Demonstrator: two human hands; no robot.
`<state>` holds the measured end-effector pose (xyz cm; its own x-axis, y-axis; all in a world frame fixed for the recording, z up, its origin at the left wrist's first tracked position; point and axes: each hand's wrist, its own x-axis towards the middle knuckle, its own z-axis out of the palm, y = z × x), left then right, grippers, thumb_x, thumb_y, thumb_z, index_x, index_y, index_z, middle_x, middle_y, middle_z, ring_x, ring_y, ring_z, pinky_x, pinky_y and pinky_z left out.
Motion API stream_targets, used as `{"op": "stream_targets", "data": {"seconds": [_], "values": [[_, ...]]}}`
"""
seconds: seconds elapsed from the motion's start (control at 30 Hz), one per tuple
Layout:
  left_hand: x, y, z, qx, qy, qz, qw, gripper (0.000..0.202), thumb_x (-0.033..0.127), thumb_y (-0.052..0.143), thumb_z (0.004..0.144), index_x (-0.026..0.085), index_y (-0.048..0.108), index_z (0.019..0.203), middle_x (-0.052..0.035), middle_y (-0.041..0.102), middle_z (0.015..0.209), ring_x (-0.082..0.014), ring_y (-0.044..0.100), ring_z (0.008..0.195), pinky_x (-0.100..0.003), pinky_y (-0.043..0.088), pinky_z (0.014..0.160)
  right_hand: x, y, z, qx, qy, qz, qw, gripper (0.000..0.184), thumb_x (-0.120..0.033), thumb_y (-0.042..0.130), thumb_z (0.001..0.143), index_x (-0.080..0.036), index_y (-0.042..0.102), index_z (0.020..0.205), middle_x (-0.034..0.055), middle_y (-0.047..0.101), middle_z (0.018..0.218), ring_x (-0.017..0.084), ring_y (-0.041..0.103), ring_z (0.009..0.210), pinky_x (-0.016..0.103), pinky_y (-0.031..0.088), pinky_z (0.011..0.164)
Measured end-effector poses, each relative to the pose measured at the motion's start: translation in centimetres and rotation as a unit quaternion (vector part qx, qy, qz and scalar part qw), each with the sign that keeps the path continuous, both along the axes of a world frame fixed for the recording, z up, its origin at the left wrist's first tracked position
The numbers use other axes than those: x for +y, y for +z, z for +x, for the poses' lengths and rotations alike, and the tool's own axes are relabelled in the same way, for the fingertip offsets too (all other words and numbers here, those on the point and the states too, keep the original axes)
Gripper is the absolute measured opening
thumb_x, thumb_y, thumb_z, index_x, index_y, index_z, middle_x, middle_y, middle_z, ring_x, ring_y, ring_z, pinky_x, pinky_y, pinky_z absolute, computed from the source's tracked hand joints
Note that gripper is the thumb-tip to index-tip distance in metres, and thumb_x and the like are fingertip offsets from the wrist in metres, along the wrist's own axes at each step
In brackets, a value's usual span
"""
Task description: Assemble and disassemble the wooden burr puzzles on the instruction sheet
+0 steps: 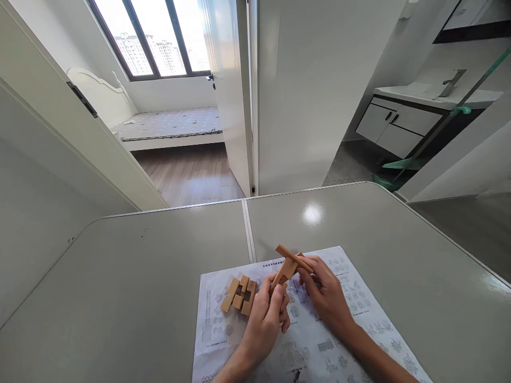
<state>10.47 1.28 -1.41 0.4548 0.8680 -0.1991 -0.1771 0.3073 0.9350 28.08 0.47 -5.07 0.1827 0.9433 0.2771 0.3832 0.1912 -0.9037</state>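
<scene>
My left hand (266, 315) is closed around a notched wooden puzzle piece (288, 268), held tilted above the printed paper. With bent fingers, my right hand (324, 290) grips a second wooden puzzle stick (293, 256), which lies crosswise against the top of the first. Where the two meet is partly hidden by my fingers. Just left of my left hand, a partly joined cluster of wooden puzzle blocks (238, 293) rests on the instruction sheet (247, 348), which carries rows of small line drawings and text.
A grey table (131, 298) with a pale seam extends around the paper. Beyond its far edge stand an open door (229, 80) and a bed (171, 122) under a window. A washbasin cabinet (399, 125) and a green-headed mop (385, 182) are at the right.
</scene>
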Motion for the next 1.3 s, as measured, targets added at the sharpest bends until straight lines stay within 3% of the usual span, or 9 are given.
{"op": "stream_targets", "data": {"seconds": [0.43,0.73,1.07,1.3], "values": [[-0.05,-0.11,-0.22,-0.007,-0.008,-0.004,1.000,0.052,0.069,0.055,0.101,0.019,0.051,0.115,0.0094,0.036,0.071,-0.0055,0.025,0.048,-0.020,0.040,0.044,-0.04,0.33,-0.14,-0.062,-0.028,0.049,0.997,0.028,-0.040,0.053,0.111,-0.027,0.072,0.127,0.0110,0.071,0.122,0.025,0.074,0.101,0.033,0.065,0.074],[0.02,0.18,-0.18,-0.009,-0.007,-0.004,1.000,0.051,0.069,0.056,0.100,0.019,0.053,0.114,0.0090,0.035,0.072,-0.0054,0.025,0.048,-0.019,0.040,0.044,-0.07,0.18,-0.12,-0.090,-0.041,0.064,0.993,0.027,-0.035,0.053,0.111,-0.029,0.071,0.131,0.0100,0.071,0.121,0.026,0.073,0.107,0.038,0.066,0.083],[0.10,-0.38,-0.32,-0.023,-0.008,-0.015,1.000,0.052,0.069,0.058,0.099,0.019,0.054,0.114,0.0092,0.035,0.071,-0.0053,0.024,0.049,-0.019,0.042,0.044,-0.12,0.45,-0.14,-0.107,-0.039,0.079,0.990,0.029,-0.033,0.054,0.110,-0.032,0.072,0.133,0.0091,0.071,0.121,0.025,0.075,0.105,0.037,0.066,0.084],[0.06,0.08,-0.37,-0.009,-0.011,0.003,1.000,0.054,0.069,0.056,0.100,0.020,0.054,0.122,0.0093,0.032,0.071,-0.0058,0.024,0.049,-0.019,0.043,0.044,-0.22,0.32,-0.15,-0.091,-0.029,0.062,0.993,0.028,-0.033,0.053,0.111,-0.031,0.070,0.134,0.0101,0.070,0.123,0.026,0.073,0.107,0.038,0.066,0.084]]}}
